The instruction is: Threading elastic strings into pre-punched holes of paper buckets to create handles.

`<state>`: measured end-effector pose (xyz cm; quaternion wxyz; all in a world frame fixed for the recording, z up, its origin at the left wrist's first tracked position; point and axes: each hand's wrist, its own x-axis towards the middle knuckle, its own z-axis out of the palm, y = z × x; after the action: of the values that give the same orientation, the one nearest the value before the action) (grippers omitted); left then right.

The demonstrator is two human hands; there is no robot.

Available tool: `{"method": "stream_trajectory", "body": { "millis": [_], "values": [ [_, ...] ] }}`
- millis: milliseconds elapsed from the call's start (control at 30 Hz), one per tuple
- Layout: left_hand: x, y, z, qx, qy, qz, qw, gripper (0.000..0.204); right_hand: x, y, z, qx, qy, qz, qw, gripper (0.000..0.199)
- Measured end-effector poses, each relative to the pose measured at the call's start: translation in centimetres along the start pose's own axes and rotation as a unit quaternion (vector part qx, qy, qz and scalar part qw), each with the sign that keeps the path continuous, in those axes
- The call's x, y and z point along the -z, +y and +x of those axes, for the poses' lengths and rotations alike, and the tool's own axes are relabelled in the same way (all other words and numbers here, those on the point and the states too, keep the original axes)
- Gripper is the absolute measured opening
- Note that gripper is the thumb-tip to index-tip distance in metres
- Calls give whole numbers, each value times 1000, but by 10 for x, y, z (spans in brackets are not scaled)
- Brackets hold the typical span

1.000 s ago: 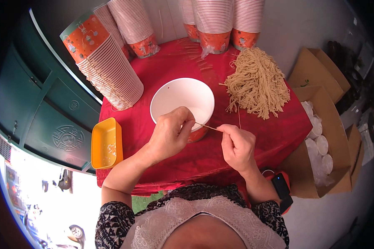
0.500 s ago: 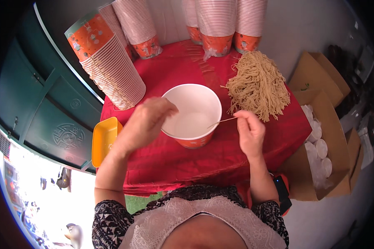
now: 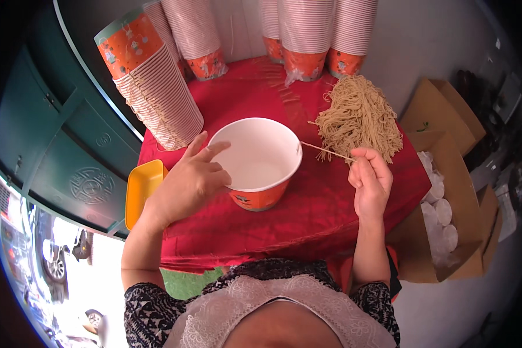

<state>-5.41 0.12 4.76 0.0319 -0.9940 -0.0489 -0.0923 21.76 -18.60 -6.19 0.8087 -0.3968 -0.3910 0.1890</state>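
Note:
A paper bucket (image 3: 260, 199), white inside and orange outside, stands upright in the middle of the red-covered table. A thin tan cord (image 3: 329, 152) runs from a hole near its right rim to my right hand (image 3: 370, 182). Thumb and fingers there pinch the cord's outer end and hold it nearly straight. My left hand (image 3: 194, 180) is at the bucket's left side, fingers spread, with fingertips over the rim; its thumb is hidden. Beyond my right hand lies a heap of loose tan cords (image 3: 359, 116).
A tilted stack of nested buckets (image 3: 162, 93), with cords draped along it, stands at left. Wrapped stacks (image 3: 307, 35) line the back. A yellow tray (image 3: 145, 188) sits at the left edge. Right of the table, an open cardboard box (image 3: 464, 214) holds white round pieces.
My right hand has moved right, drawing the cord outward through the bucket's right side. My left hand has left the bucket's inside and spread its fingers. The bucket has shifted slightly left.

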Motion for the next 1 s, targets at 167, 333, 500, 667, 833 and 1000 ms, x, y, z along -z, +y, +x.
{"method": "stream_trajectory", "body": {
  "millis": [167,333,500,667,833,1000],
  "values": [
    [-13,35,8,-10,96,32,995,16,-28,-7,-14,-46,-42,123,990,18],
    [-46,52,21,71,166,66,981,18,-52,-5,-24,-141,-65,292,944,16],
    [-45,75,40,55,318,9,946,30,-67,3,-24,-189,-58,420,886,17],
    [-69,92,19,-6,369,-161,915,32,-79,8,-24,-193,-9,444,875,21],
    [-83,110,5,94,289,-232,924,38,-83,9,-22,-172,-15,467,867,23],
    [-95,116,6,203,127,-497,834,40,-85,10,-22,-162,-31,496,853,25]
  ]
}}
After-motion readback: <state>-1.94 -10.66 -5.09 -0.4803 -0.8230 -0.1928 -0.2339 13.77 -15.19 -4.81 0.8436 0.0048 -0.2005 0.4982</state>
